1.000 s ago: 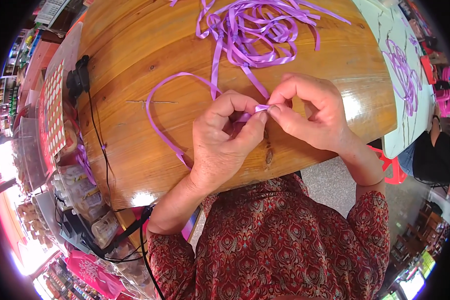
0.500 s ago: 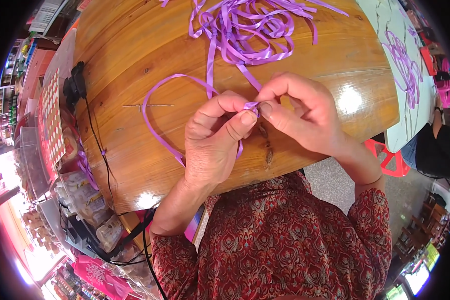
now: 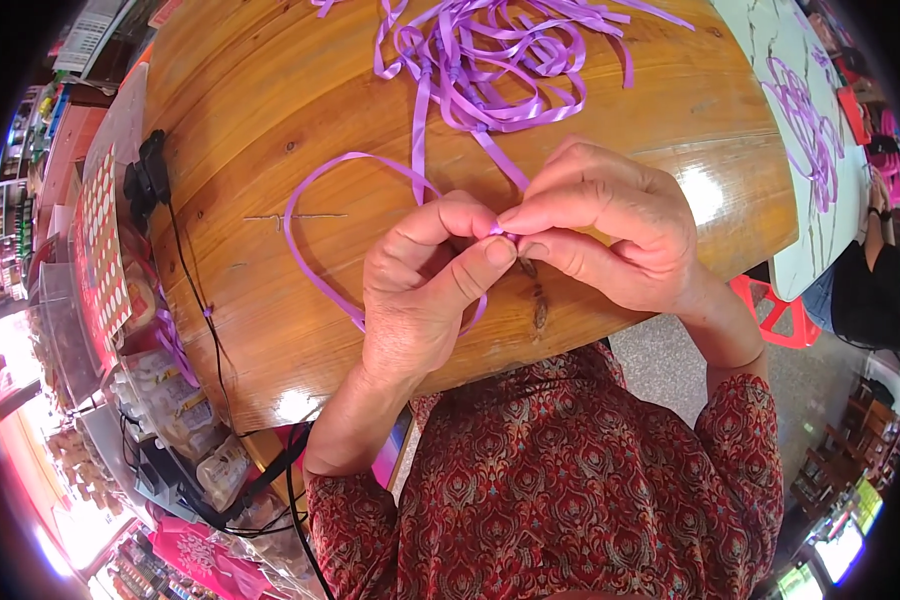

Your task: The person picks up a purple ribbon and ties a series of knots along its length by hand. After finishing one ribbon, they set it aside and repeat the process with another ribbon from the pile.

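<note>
Both my hands meet over the near part of a wooden table [image 3: 270, 270], pinching a small gathered bit of purple ribbon [image 3: 318, 276] between them. My left hand [image 3: 420, 275] grips it with thumb and forefinger. From the other side, the thumb and fingers of my right hand [image 3: 610, 225] close on the same spot and partly hide it. A loop of this ribbon curves out to the left of my left hand and lies over the wood. Farther back rests a heap of purple ribbons [image 3: 510, 60], with strands reaching toward my hands.
A thin wire-like strand [image 3: 295, 216] lies left of the loop. A black clip-like device [image 3: 150, 175] with a cable is at the table's left edge. More purple ribbon [image 3: 810, 130] lies on a white marbled table [image 3: 770, 50] at right, near a red stool [image 3: 785, 325] and another person's arm [image 3: 875, 225].
My right hand's fingers have come down and closed over the pinched ribbon, covering more of it. My left hand has shifted only slightly.
</note>
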A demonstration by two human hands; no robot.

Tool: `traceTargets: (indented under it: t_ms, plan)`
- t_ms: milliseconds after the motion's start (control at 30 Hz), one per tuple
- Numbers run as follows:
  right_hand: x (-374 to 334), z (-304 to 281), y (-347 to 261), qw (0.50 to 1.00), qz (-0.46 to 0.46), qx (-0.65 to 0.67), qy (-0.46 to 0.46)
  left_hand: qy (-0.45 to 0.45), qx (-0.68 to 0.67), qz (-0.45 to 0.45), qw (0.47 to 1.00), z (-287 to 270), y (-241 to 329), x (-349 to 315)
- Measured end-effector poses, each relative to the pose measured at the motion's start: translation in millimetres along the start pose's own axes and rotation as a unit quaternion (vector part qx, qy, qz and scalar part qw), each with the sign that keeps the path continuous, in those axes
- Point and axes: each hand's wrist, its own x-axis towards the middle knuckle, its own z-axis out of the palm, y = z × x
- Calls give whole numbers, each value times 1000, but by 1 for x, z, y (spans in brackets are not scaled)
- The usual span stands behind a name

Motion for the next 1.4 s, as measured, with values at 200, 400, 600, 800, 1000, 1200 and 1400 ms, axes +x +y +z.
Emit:
traceTargets:
  t_ms: [200, 400, 600, 800, 1000, 1200, 1400]
  plan:
    - [-1, -6, 4, 998, 27, 62, -21, -11, 26, -25, 999, -1, -1, 0]
    - [-3, -9, 2, 999, 8, 27, -33, -12, 8, -42, 999, 2, -2, 2]
    - [-6, -8, 3, 994, 72, 76, -6, -47, 22, -41, 998, 2, -1, 2]
    - [-7, -9, 2, 989, 114, 90, -10, 16, 53, 3, 998, 7, -4, -3]
    - [-7, -14, 3, 993, 92, 64, -29, 36, 138, 24, 989, 7, -3, -7]
    - [-1, -16, -2, 997, -40, -49, -33, 15, 151, 27, 988, 4, -7, -6]
    - [-5, -18, 0, 976, -131, -132, -111, -43, 190, 39, 980, -3, -4, -1]
